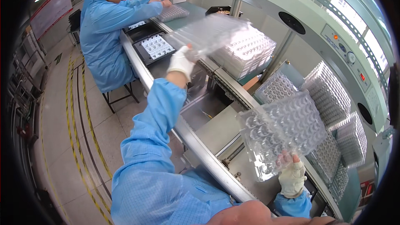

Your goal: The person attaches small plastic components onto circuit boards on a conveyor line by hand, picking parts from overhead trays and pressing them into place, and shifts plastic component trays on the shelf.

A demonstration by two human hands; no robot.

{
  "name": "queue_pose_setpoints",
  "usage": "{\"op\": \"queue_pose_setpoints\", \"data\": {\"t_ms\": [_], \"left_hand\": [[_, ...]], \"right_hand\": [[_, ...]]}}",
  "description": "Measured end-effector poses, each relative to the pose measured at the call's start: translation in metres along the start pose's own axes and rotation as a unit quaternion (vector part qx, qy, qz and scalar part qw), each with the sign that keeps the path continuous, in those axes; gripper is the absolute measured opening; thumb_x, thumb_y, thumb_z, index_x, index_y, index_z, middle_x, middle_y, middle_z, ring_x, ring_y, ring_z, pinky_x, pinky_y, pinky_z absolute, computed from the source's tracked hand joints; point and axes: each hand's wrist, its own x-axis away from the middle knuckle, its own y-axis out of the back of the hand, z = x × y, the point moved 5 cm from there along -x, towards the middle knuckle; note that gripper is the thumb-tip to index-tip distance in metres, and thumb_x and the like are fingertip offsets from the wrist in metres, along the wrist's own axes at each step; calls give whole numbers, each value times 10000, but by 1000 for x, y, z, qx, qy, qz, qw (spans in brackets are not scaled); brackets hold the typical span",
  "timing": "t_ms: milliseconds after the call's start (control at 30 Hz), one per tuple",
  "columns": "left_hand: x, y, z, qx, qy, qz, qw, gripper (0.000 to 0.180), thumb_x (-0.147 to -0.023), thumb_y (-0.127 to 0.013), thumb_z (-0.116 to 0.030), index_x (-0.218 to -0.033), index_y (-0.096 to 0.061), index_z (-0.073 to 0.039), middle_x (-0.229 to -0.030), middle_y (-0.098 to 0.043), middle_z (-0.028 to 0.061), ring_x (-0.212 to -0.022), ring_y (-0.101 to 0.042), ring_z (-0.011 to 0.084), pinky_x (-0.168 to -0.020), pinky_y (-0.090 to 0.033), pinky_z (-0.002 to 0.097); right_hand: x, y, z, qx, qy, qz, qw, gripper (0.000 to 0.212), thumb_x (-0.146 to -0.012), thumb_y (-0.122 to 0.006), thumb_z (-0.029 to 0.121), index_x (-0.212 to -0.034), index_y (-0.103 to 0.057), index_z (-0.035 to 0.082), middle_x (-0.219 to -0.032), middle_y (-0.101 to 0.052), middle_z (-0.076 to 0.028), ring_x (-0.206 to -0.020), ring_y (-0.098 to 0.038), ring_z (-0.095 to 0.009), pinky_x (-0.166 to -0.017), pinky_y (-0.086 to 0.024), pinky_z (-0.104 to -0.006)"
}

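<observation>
My left hand [182, 63], in a white glove with bare fingertips, reaches far forward and pinches the near edge of a clear plastic tray [208, 31], blurred by motion. That tray is tilted in front of a tall stack of clear trays [248, 52]. Close to me, my right hand [291, 179], gloved the same way, grips the lower edge of a second clear blister tray [283, 129] with rows of round pockets. This tray is held up at a slant over the conveyor, and its pockets look vacant. Fingers of both hands are closed on the plastic.
More stacked clear trays [327, 93] stand along the right bench beneath a lamp housing [346, 54]. A black fixture with white parts [156, 48] sits on the conveyor line [191, 141]. At the far left, a co-worker in a blue gown [106, 33] handles another tray [173, 13].
</observation>
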Motion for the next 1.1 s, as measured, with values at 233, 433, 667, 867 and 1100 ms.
{"op": "queue_pose_setpoints", "data": {"t_ms": [233,433,667,867,1100], "left_hand": [[-36,40,-55,-107,-242,-119,957,363,-793,-748,-112,-1092,-578,2,-977,-635,94,-801,-635,210,-761,-529,388],[-65,65,-41,-140,-338,-166,916,425,-757,-781,-66,-1090,-538,40,-972,-615,101,-826,-632,190,-731,-519,344],[-69,88,-45,-142,-260,-190,936,401,-786,-768,-66,-1107,-559,50,-984,-635,115,-816,-628,190,-738,-517,323],[-63,76,-38,-110,-295,-197,928,357,-777,-750,-45,-1072,-586,73,-979,-655,114,-831,-622,188,-775,-497,327],[-68,95,-45,-117,-308,-221,918,370,-765,-742,-49,-1077,-586,73,-1009,-648,125,-859,-613,188,-788,-488,317]], "right_hand": [[-51,-50,13,-88,-100,155,979,539,-935,-668,392,-1332,-552,46,-1259,-622,-186,-1033,-633,-316,-870,-530,-446],[-113,-128,36,-188,-79,336,920,660,-948,-640,427,-1429,-453,15,-1344,-559,-235,-1186,-569,-349,-1029,-465,-486],[-219,-211,39,-224,-64,448,863,565,-1006,-567,343,-1461,-413,46,-1364,-524,-234,-1229,-540,-365,-1057,-448,-495],[-374,-204,-24,10,-13,170,985,393,-1012,-597,349,-1284,-605,64,-964,-632,-40,-822,-606,-169,-724,-539,-329],[-391,-222,-27,104,-89,-45,989,330,-948,-689,367,-959,-628,43,-708,-606,-38,-672,-601,-151,-584,-501,-329]]}}
